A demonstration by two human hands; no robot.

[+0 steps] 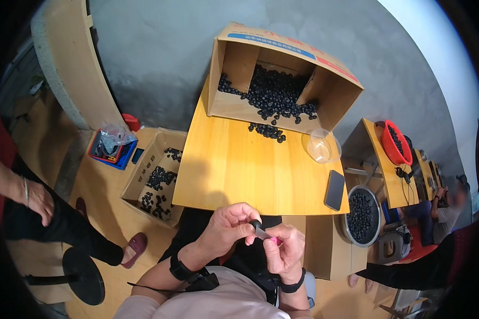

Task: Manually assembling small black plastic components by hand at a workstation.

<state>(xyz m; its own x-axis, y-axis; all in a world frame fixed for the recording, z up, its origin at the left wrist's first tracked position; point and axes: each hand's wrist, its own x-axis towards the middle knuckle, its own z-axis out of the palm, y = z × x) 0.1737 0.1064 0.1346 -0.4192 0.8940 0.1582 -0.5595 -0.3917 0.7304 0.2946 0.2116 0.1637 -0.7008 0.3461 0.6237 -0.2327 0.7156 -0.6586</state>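
Note:
In front of my body, just off the table's near edge, my left hand (224,232) pinches a small round black part (255,224) between thumb and fingertips. My right hand (285,253) is closed around the pink handle of a small knife (262,233). Its short grey blade reaches left and touches the black part. Fingers cover much of both things. Many similar black parts (277,93) spill out of a cardboard box (218,85) lying on its side at the table's far end, and a small pile (267,132) sits before its opening.
On the yellow table (229,170) are a clear plastic tub (322,146) and a phone (334,190). Left stands an open carton (130,186) of black parts; right, a metal basin (375,234) of them. A red basin (394,151) rests farther off. People are on both sides.

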